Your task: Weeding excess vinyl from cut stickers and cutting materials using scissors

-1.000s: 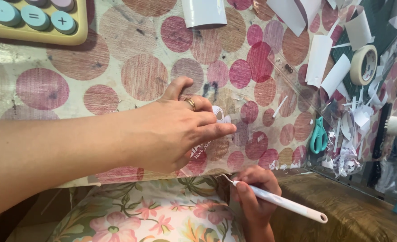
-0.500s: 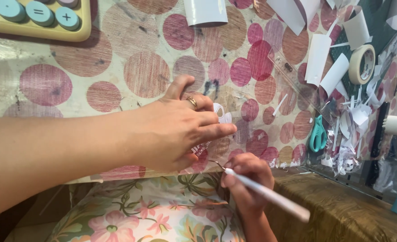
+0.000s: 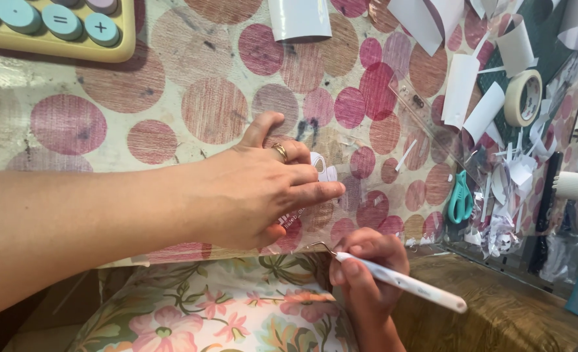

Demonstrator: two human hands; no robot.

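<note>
Only the head view here, so one pass. Left hand is laid flat with fingers spread, pinning a small white sticker cutout on a clear sheet near the front edge of the bench. Right hand is closed around a white weeding hook tool, its bent metal tip sitting right at the front edge, just beside the left palm. So the hands are close together but not touching.

What I'd worry about: that hook is sharp and close to the left palm, so a slip could jab skin or gouge the sticker. The clear sheet also hangs at the edge, so if the left hand eases off, it could slide off toward the floral fabric below.

Containers: a clear tray at the right edge looks full of white paper scraps, with teal scissors beside them. Masking tape roll sits near the back right corner.
</note>
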